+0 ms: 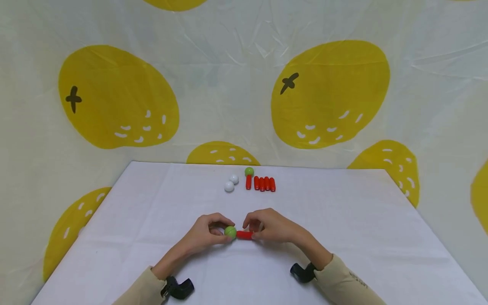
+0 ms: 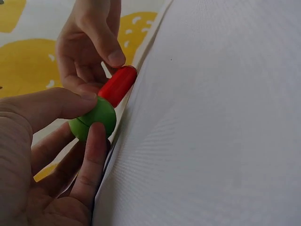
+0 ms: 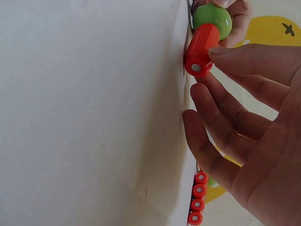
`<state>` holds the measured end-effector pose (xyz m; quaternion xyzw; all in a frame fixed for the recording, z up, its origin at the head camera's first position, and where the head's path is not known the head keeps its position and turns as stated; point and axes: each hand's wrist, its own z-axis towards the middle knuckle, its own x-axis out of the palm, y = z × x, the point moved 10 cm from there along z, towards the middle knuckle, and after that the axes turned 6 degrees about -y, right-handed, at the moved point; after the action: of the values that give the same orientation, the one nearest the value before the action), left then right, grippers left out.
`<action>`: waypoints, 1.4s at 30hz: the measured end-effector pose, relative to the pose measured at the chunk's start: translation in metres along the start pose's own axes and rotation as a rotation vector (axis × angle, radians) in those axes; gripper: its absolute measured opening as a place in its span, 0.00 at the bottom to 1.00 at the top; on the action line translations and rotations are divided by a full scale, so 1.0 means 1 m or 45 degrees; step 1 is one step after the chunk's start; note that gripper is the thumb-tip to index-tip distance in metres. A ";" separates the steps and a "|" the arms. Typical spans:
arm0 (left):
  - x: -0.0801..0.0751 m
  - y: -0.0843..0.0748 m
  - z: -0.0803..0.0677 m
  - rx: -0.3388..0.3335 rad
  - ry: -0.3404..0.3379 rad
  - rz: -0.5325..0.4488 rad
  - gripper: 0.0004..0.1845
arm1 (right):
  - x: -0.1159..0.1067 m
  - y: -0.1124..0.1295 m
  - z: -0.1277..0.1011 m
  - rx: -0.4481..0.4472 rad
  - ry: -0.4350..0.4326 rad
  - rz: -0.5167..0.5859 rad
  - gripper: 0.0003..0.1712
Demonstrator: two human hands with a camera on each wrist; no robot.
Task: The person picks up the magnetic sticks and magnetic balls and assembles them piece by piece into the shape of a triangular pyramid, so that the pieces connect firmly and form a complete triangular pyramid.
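My left hand [image 1: 207, 232] pinches a green ball [image 1: 230, 232] between thumb and fingertips, low over the white table. The left end of a short red rod [image 1: 244, 235] meets the ball's right side. Around the rod's other end is my right hand [image 1: 273, 226], thumb on the near side and curled fingers on the far side. In the right wrist view the rod [image 3: 202, 49] shows a ribbed side and a silver disc in its end face. The green ball [image 2: 99, 117] partly hides the joint in the left wrist view.
Farther back on the white table [image 1: 171, 190] lie two white balls [image 1: 229, 186]. Beside them are a green ball [image 1: 249, 171] touching the end of a red rod [image 1: 248, 182], and several red rods [image 1: 264, 184] in a row. A fruit-printed cloth [image 1: 228, 84] hangs behind.
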<state>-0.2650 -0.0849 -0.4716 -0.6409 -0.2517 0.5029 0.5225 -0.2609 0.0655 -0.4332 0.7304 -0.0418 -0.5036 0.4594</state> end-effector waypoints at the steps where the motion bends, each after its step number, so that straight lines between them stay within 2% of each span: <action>1: 0.000 0.000 0.000 0.003 0.001 0.001 0.19 | 0.000 -0.001 0.000 0.003 0.000 -0.004 0.14; 9: 0.002 0.003 0.001 -0.013 0.015 -0.009 0.18 | -0.010 -0.009 0.003 0.000 -0.023 -0.007 0.12; 17: 0.001 0.001 0.001 0.021 0.015 0.021 0.18 | -0.033 -0.014 0.014 -0.002 -0.121 -0.030 0.13; 23: 0.001 0.001 0.000 0.033 0.011 0.032 0.18 | -0.052 -0.018 0.035 0.017 -0.242 -0.060 0.15; 29: 0.003 -0.001 0.002 0.055 0.018 0.018 0.18 | -0.065 -0.019 0.058 0.018 -0.303 -0.104 0.16; 36: 0.001 -0.003 0.002 0.061 0.008 0.023 0.18 | -0.062 -0.022 0.090 0.055 -0.281 -0.148 0.20; 42: 0.001 -0.003 0.001 0.062 0.007 0.006 0.18 | -0.055 -0.021 0.111 0.042 -0.261 -0.217 0.20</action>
<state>-0.2649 -0.0824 -0.4697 -0.6300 -0.2362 0.5083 0.5374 -0.3819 0.0366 -0.4179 0.6833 -0.0346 -0.6122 0.3962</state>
